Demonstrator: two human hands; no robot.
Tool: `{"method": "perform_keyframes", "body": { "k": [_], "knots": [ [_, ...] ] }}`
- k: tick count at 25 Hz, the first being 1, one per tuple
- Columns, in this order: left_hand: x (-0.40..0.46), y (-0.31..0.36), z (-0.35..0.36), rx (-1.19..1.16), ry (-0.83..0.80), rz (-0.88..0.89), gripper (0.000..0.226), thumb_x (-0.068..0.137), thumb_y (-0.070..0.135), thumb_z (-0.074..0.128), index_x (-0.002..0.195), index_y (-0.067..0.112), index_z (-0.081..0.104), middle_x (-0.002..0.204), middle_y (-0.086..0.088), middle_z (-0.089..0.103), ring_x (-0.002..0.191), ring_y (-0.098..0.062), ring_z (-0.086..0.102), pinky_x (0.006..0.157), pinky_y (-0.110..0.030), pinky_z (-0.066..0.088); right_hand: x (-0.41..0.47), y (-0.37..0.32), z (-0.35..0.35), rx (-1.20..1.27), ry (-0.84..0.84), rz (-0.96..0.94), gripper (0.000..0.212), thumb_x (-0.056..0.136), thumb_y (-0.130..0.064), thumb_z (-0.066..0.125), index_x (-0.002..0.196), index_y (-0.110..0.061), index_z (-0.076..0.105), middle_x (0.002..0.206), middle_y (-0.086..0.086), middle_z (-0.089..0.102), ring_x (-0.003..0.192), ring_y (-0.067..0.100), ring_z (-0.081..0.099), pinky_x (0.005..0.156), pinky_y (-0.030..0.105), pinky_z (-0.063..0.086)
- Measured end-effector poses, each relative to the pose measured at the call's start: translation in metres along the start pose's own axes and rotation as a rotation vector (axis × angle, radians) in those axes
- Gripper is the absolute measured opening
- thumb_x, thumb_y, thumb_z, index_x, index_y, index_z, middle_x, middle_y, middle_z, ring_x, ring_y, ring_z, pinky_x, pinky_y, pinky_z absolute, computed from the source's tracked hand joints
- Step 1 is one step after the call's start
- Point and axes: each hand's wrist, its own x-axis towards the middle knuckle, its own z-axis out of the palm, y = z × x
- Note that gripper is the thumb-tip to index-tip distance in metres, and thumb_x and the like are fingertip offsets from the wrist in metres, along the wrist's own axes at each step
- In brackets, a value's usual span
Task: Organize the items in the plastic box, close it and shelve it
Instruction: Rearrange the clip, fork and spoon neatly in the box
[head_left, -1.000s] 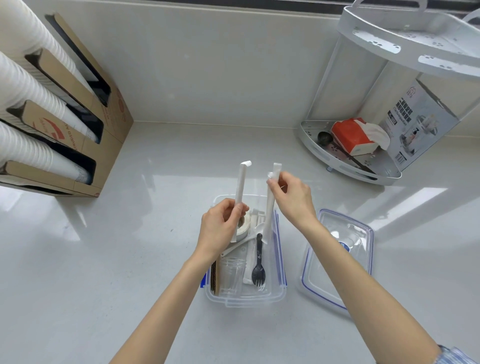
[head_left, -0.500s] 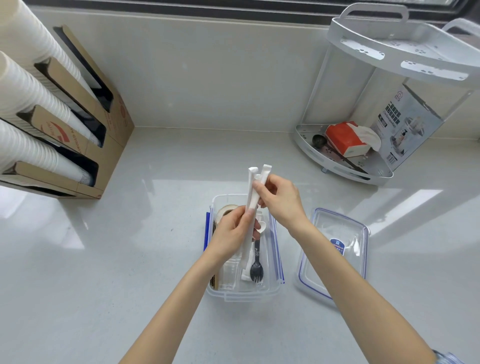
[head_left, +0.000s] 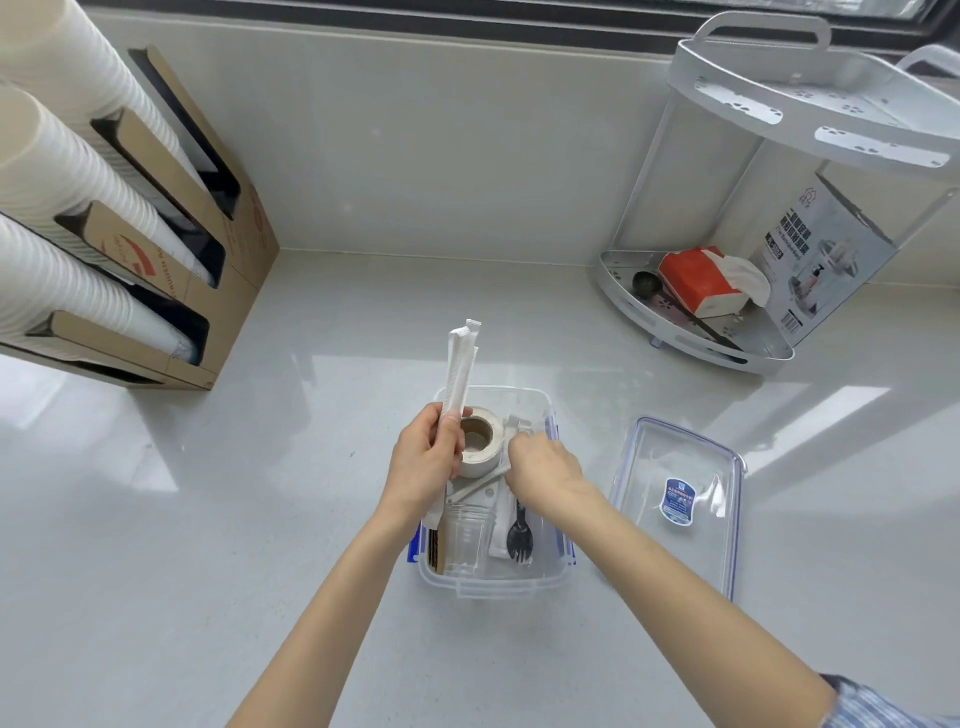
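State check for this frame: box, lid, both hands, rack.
Plastic box: open, items inside.
Lid: off, flat on counter right of box.
Left hand: gripping wrapped straws upright.
Right hand: reaching into box, grip unclear.
Corner rack: holds tissue pack.

Kitchen counter (head_left: 260, 519), paper cups (head_left: 62, 171), corner rack (head_left: 727, 332)

Cardboard cup dispenser (head_left: 228, 260) left; tissue pack (head_left: 698, 280) on corner rack (head_left: 727, 353).

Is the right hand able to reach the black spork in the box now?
Probably yes. The right hand is already low inside the open plastic box, just above the black spork. The lid lies aside, and nothing covers the spork's head.
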Motion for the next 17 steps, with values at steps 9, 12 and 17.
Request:
{"method": "perform_keyframes", "body": {
  "k": [9, 12, 17],
  "knots": [
    [-0.003, -0.005, -0.006, 0.002, 0.003, -0.021, 0.027, 0.094, 0.021, 0.038, 0.097, 0.001, 0.055, 0.058, 0.003, 0.045, 0.038, -0.002, 0.039, 0.044, -0.011, 0.035, 0.008, -0.008, 0.01, -0.03, -0.002, 0.059, 0.05, 0.086, 0.005, 0.046, 0.133, 0.003, 0.028, 0.133, 0.02, 0.049, 0.124, 0.035, 0.047, 0.094, 0.04, 0.044],
    [-0.003, -0.005, -0.007, -0.009, 0.006, -0.03, 0.03, 0.094, 0.021, 0.038, 0.098, -0.004, 0.054, 0.058, 0.003, 0.045, 0.037, -0.001, 0.039, 0.042, -0.01, 0.034, 0.006, -0.006, -0.004, 0.033, 0.067, 0.024, 0.046, 0.084, 0.007, 0.042, 0.128, 0.001, 0.03, 0.124, 0.023, 0.054, 0.115, 0.038, 0.051, 0.075, 0.038, 0.041],
    [-0.004, -0.003, -0.005, -0.006, -0.01, -0.034, 0.032, 0.094, 0.021, 0.038, 0.101, -0.006, 0.054, 0.06, 0.003, 0.046, 0.037, 0.0, 0.04, 0.042, -0.01, 0.035, 0.007, -0.002, -0.023, 0.142, 0.254, 0.034, 0.033, 0.086, 0.007, 0.036, 0.119, 0.004, 0.036, 0.119, 0.028, 0.054, 0.108, 0.043, 0.052, 0.07, 0.036, 0.033]
  ]
}}
